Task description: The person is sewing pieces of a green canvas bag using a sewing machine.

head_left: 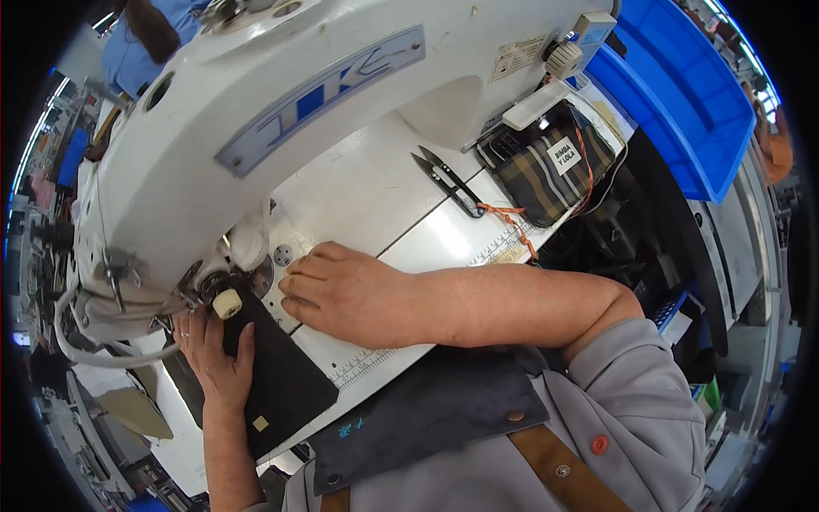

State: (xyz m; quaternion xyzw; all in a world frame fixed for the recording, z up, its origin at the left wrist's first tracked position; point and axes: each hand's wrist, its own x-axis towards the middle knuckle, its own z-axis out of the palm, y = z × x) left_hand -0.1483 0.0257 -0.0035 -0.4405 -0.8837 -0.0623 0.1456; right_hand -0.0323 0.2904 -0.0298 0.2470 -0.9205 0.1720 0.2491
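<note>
A flat black panel [294,375], perhaps fabric, lies on the bed of a white sewing machine [341,102]. It bears a small yellowish square patch near its lower end. My left hand [213,350] rests flat on the panel, fingers stretched toward the machine's needle area and thumb apart. Beside the round metal needle plate [263,275], my right hand [341,294] is closed, its fingers curled down and together. Whatever its fingertips may hold is hidden. The needle and presser foot are mostly blocked by the machine head.
Black thread snips [450,183] with an orange cord lie right of my right hand. A plaid fabric piece [550,166] with a white label sits farther right. Beyond stands a blue plastic bin [682,102]. A person in blue [149,43] is at the far left.
</note>
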